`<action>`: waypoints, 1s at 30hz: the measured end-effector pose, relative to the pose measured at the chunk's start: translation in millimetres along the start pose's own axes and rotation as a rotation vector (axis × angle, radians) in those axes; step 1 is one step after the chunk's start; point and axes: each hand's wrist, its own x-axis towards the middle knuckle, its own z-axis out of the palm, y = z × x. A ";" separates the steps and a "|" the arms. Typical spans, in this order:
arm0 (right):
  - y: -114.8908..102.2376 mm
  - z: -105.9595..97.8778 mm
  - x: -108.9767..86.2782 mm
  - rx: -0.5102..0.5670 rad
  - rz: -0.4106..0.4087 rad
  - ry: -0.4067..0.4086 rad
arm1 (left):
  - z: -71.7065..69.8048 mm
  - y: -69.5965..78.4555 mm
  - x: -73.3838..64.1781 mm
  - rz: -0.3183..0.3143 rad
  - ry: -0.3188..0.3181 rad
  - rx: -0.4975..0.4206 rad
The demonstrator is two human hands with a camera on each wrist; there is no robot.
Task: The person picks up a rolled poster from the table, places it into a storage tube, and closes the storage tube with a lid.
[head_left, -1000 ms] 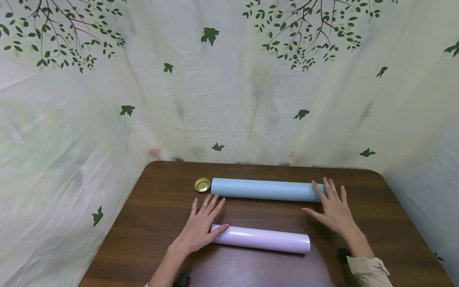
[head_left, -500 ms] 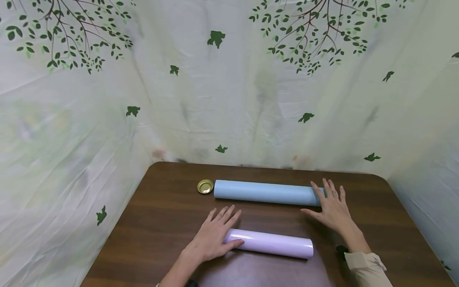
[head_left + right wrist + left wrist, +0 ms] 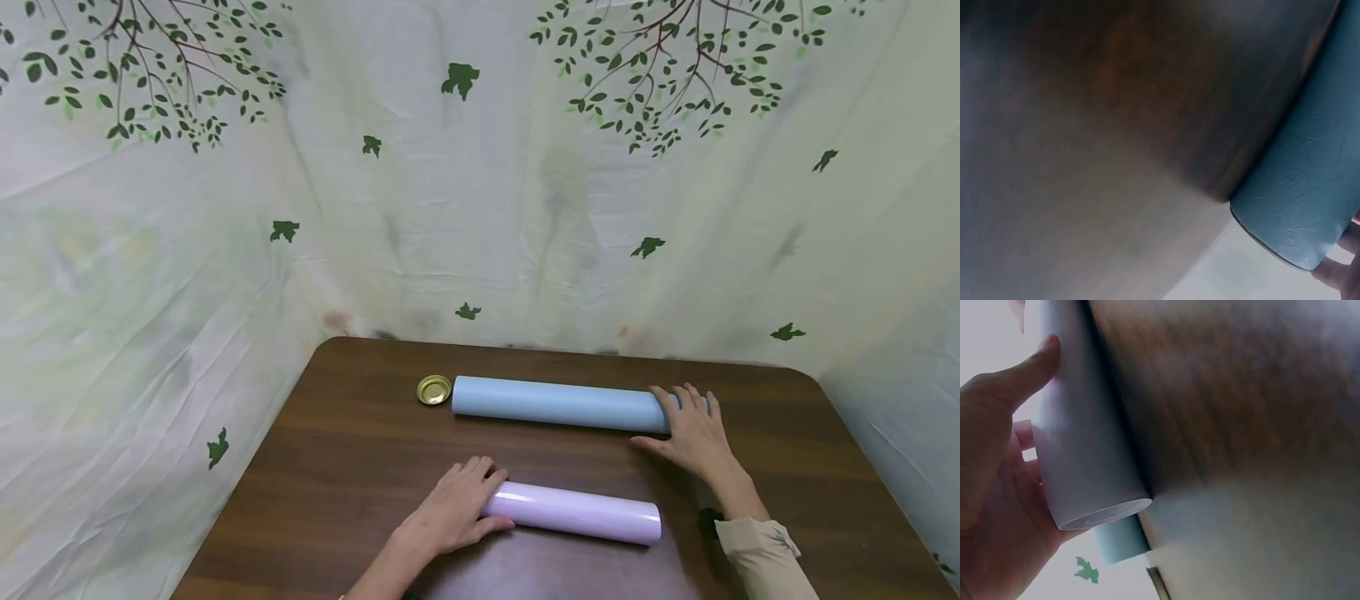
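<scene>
A glossy lilac roll [image 3: 577, 512], hollow at the end seen in the left wrist view, lies on the table nearer the person. My left hand [image 3: 456, 510] grips its left end, fingers over the far side and the thumb [image 3: 1038, 369] along the near side. Farther back lies a longer, textured light blue roll [image 3: 555, 402]. Over its right end my right hand [image 3: 697, 437] bends its fingers down the far side, with the thumb at the near side. Fingertips [image 3: 1332, 273] show behind the blue roll [image 3: 1300, 194] in the right wrist view; the right thumb is hidden there.
A small round gold dish or lid [image 3: 433, 390] sits just left of the blue roll. The brown wooden table [image 3: 337, 442] has rounded far corners. Behind it hangs a pale cloth [image 3: 510, 208] printed with leaves and branches.
My left hand has moved right and toward the person on the lilac roll, its fingers bending from straight to curled round the end. My right fingers have bent over the blue roll.
</scene>
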 end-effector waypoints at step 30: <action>-2.3 -15.4 -11.9 -0.015 -0.068 -0.015 | -2.9 -14.3 -11.9 0.027 0.084 -0.030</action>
